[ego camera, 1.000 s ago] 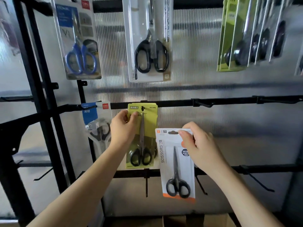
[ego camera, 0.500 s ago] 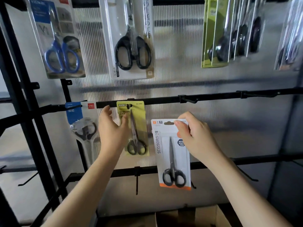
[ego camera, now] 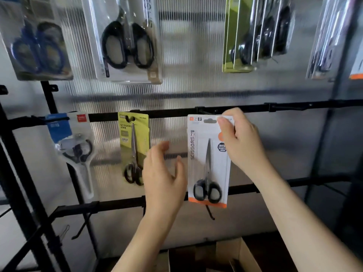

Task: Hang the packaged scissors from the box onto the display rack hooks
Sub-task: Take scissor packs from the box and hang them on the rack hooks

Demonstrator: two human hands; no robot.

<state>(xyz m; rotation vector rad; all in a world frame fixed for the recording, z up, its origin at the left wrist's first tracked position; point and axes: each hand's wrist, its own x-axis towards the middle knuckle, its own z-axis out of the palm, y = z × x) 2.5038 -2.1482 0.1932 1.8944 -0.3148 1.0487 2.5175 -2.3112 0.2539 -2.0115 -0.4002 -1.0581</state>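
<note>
My right hand (ego camera: 238, 140) pinches the top right of a white scissors pack with an orange base (ego camera: 204, 160), holding its hang slot up at the hook (ego camera: 202, 110) on the middle black rail (ego camera: 169, 113). Whether the slot sits on the hook I cannot tell. My left hand (ego camera: 163, 173) hovers with relaxed fingers between that pack and a yellow-green scissors pack (ego camera: 133, 146), which hangs from the same rail. The cardboard box (ego camera: 241, 254) lies below, at the frame's lower edge.
A blue-and-white pack (ego camera: 72, 142) hangs at the rail's left end. Larger packs hang on the top row: blue-handled (ego camera: 37, 46), black-handled (ego camera: 127, 42), several green-backed ones (ego camera: 253, 34). The lower rail (ego camera: 294, 183) carries bare hooks. Black frame posts stand left.
My left hand let go of the yellow-green pack, now hanging, and moved right and down. My right hand raised the white pack up to the middle rail's hook.
</note>
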